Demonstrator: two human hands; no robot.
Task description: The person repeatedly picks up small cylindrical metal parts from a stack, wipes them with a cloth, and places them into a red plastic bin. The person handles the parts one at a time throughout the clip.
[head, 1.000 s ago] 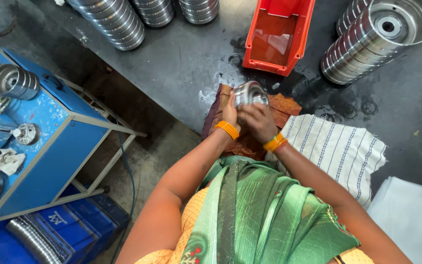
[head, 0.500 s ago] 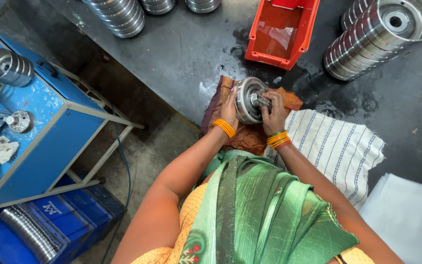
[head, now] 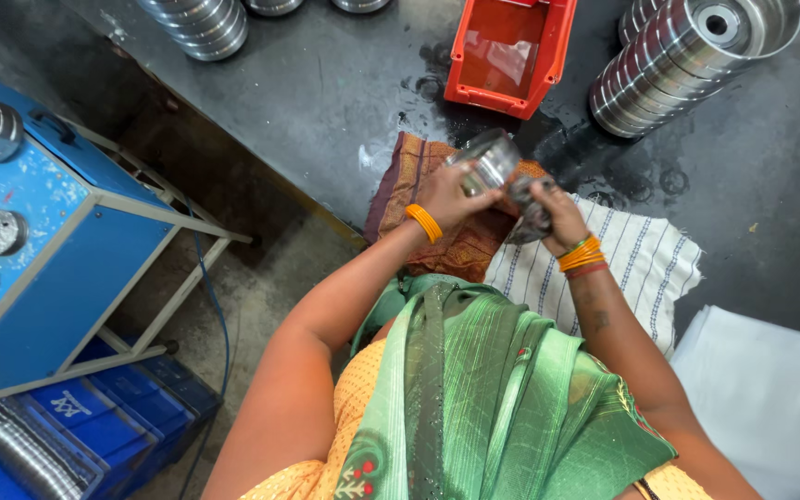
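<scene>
My left hand grips a shiny steel pulley-like disc, tilted on its edge above a brown patterned cloth on the dark worktable. My right hand is closed on a dark grey rag that presses against the disc's side. Both wrists carry orange bangles. A white striped cloth lies under my right forearm.
An orange plastic bin stands just beyond the disc. Rows of stacked steel discs lie at the back right and back left. A blue metal stand with metal parts is on my left, blue crates below it. White sheet at right.
The disc has turned from lying face-up in both hands to tilted on edge in my left hand. My right hand has come off its face and holds the rag at its side.
</scene>
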